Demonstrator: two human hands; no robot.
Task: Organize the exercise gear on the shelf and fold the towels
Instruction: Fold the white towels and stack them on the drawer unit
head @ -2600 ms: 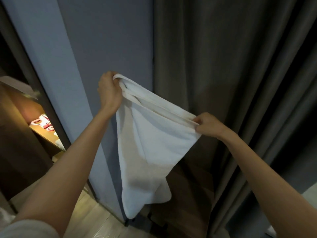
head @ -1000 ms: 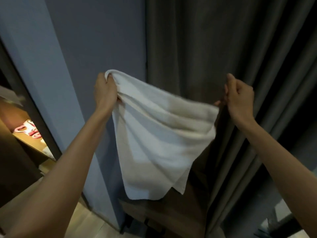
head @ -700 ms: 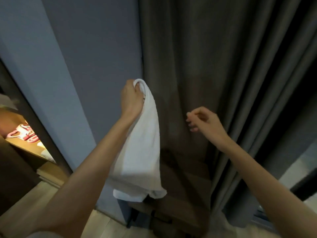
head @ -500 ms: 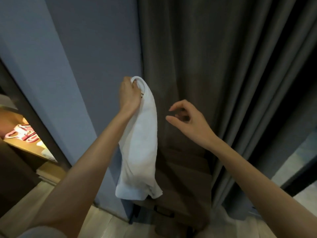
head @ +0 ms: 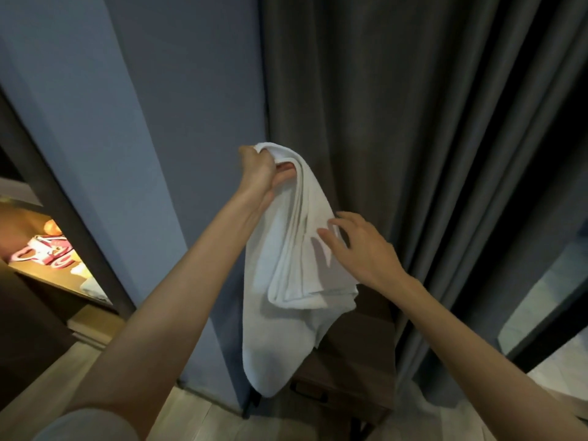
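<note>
A white towel [head: 286,281] hangs folded lengthwise in front of me, held up in the air. My left hand [head: 259,173] grips its bunched top edge at about head height. My right hand [head: 356,246] lies against the towel's right side halfway down, fingers spread and nearly straight, touching the layered folds. The towel's lower end hangs free below both hands, near a dark wooden stand [head: 346,377].
A blue-grey wall [head: 152,122] stands behind the towel on the left and a dark grey curtain [head: 413,138] on the right. At the far left a lit wooden shelf [head: 54,281] carries pink-and-white gear [head: 44,253]. Pale wood floor [head: 191,415] lies below.
My right hand let go of the towel's far corner, the towel dropped to hang from my left hand, and the right hand has now moved in to touch its side.
</note>
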